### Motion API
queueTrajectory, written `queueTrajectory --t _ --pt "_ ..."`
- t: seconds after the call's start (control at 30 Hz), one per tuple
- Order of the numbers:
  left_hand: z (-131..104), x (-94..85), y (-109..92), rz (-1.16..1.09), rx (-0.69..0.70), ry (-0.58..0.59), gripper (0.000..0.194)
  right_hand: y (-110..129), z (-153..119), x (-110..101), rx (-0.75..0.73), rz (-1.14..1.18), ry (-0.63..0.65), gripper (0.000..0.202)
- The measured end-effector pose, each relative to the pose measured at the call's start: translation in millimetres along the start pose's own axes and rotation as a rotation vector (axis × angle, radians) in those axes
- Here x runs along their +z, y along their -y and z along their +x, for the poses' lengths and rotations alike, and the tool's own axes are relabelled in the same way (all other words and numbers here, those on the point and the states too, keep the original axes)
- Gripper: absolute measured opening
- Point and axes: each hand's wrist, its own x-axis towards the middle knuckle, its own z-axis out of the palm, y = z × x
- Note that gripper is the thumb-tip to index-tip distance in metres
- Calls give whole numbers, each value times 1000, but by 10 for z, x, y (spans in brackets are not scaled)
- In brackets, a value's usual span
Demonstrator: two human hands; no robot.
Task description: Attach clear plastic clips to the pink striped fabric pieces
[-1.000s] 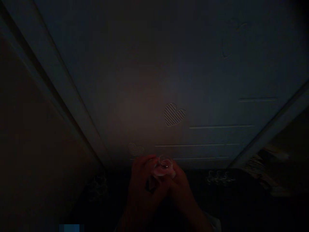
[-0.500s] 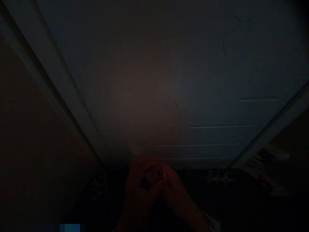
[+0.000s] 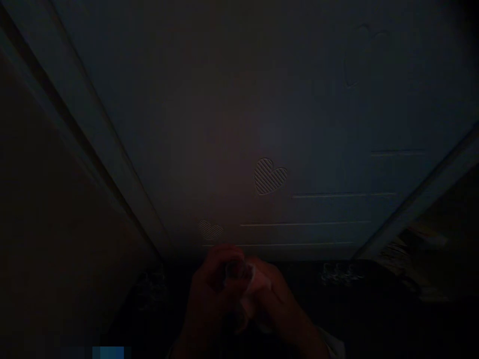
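The picture is very dark. My left hand [image 3: 207, 294] is closed around a small round-ended object [image 3: 235, 269] whose kind I cannot make out. My right hand [image 3: 282, 301] is pressed up close beside it, with its fingers closed on a pale, crumpled piece that looks like cloth or tissue [image 3: 259, 280]. The pale piece lies against the round-ended object, between the two hands. Shadow hides most of the fingers.
A pale door [image 3: 224, 124] with heart shapes and grooved lines stands right in front of me. A door frame [image 3: 93, 94] and brown wall [image 3: 45, 199] are on the left. Dark patterned flooring [image 3: 340, 279] lies below; an unclear pile [image 3: 415, 249] sits at the right.
The hands have shifted apart slightly and turned. More of the pale cloth-like piece shows between them now. The light on the door has dimmed.
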Motion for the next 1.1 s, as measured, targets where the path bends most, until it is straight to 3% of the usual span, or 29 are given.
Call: queueTrajectory --t 0.1,0.23,0.43,0.63,0.73,0.87,0.97,1.1 --pt "5 -10 14 -42 5 15 19 -34 13 3 7 -3 74 26" --pt "8 -10 -6 -58 -13 28 19 -88 30 23 52 96 31 34" --pt "5 -1 -62 -51 9 69 22 -99 57 70 98 115 -137 19" --pt "-8 -9 -24 49 10 38 20 -114 119 96 -135 -75 -411 25" --pt "4 0 -6 58 23 18 21 -101 130 62 -165 -169 -333 7" --pt "14 -7 13 11 -19 -4 19 -80 115 40 -28 -48 -182 11" --pt "7 -28 49 -42 -123 -45 16 -66 114 54 65 62 -220 14" --pt "15 -37 95 -121 -261 -68 37 -47 151 56 110 290 -342 24"
